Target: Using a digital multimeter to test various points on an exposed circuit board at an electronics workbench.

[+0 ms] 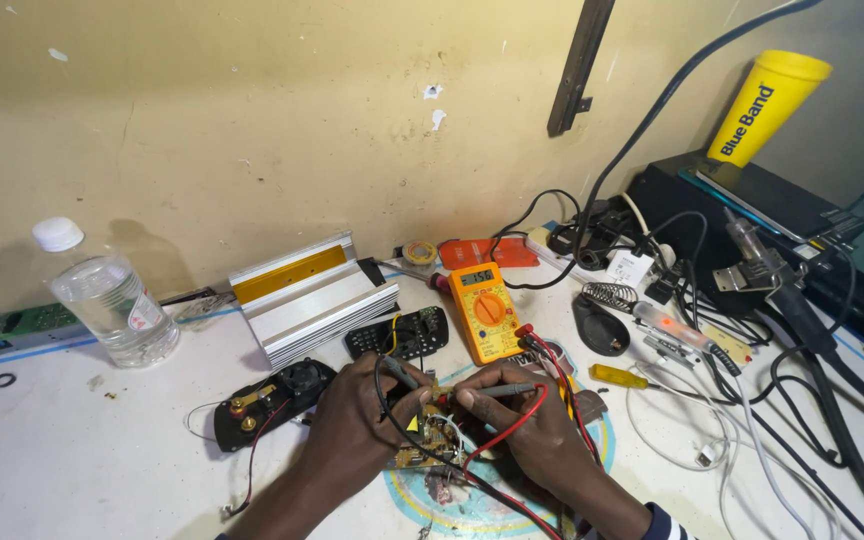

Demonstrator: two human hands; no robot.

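— Brown and crowded, that circuit board at lower centre of the frame?

— Yes, it lies on the white tabletop between my hands. My left hand has its grip clamped on the black probe; my right hand pinches the red probe. Both tips meet the board.

— And beyond?

— Just above, the orange multimeter. A silver metal case sits left of it, a plastic water bottle at far left, a yellow cup upper right.

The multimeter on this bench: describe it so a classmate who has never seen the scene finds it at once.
Start at the ribbed silver metal case against the wall. Right of it, just beyond both hands, lies the multimeter. It alone is orange, with a round dial, a small grey display, and red and black leads.
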